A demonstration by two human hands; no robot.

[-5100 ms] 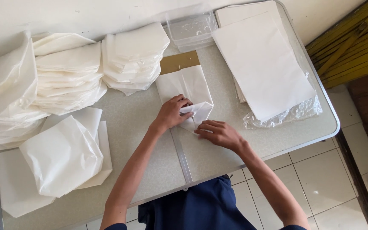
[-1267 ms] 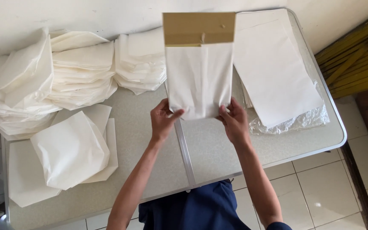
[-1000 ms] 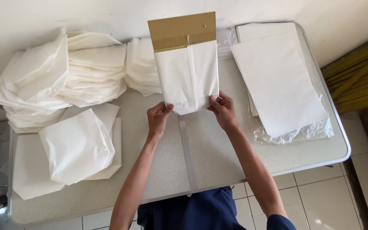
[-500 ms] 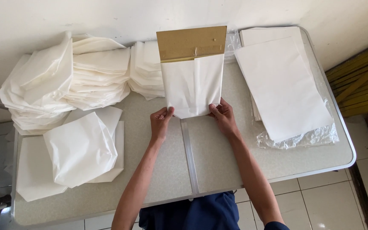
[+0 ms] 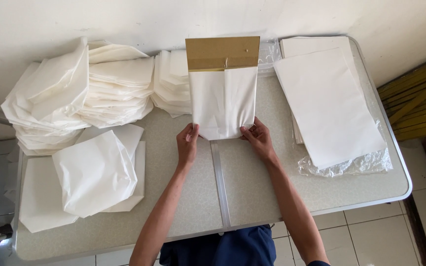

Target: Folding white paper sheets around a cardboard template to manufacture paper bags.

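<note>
Head-camera view, looking down over a grey folding table [image 5: 252,197]: the person holds a white paper bag [image 5: 223,101] wrapped round a brown cardboard sheet [image 5: 222,52], standing it up above the table's middle seam. The left hand [image 5: 187,144] pinches the bag's lower left corner, the right hand [image 5: 256,137] the lower right corner, both closed on the paper, thumbs in front. The cardboard pokes out above the grip, away from the person. Further out to the left of the hands lie heaps of folded white bags [image 5: 99,88], with a few looser ones [image 5: 92,172] nearer the table's front edge; to the right of the grip sits a stack of flat white sheets [image 5: 329,103] on clear plastic wrap [image 5: 343,165]. I'd judge the bag is formed and being checked or squared up on its board. Next, I reckon, comes sliding the board out from above the fingers without crushing the folds.
</note>
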